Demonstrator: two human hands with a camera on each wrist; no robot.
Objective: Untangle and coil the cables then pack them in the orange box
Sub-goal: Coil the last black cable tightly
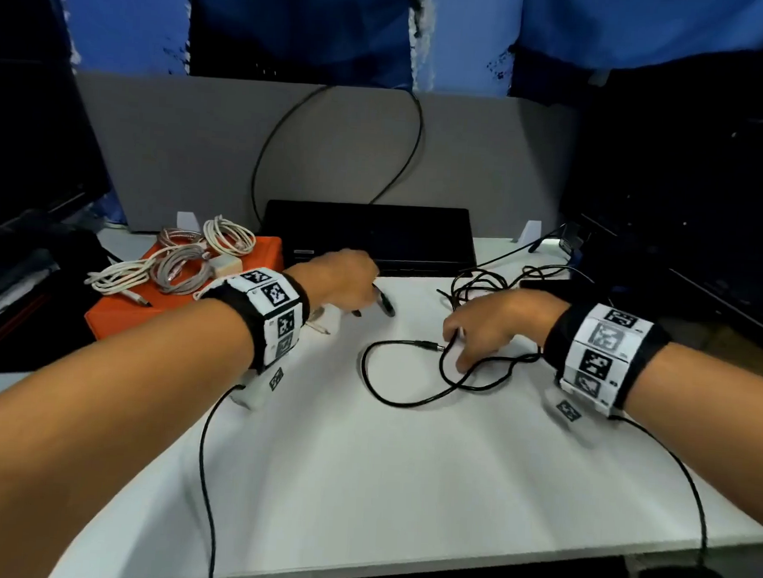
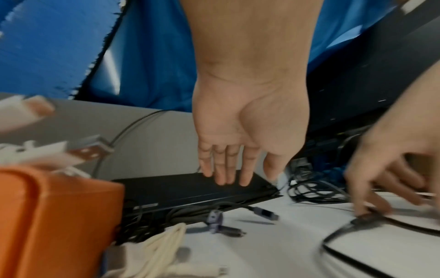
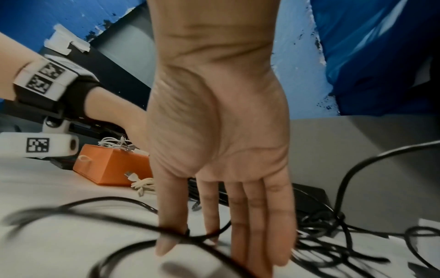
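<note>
With the right hand (image 1: 487,326) lying flat-fingered on the black cable (image 1: 409,395) right of the orange box (image 1: 183,290) and the left hand (image 1: 340,277) hovering empty, a careless tug risks tightening the tangle.

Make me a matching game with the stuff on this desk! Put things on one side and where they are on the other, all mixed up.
Things:
1. white coiled cables
2. loose black cable
3. left hand
4. black laptop

Places:
A. at the back of the desk, against the grey divider
B. spread on the white table, under the right hand
C. piled on top of the orange box
D. in front of the laptop, fingers straight, holding nothing

Pairs: 1-C, 2-B, 3-D, 4-A
</note>
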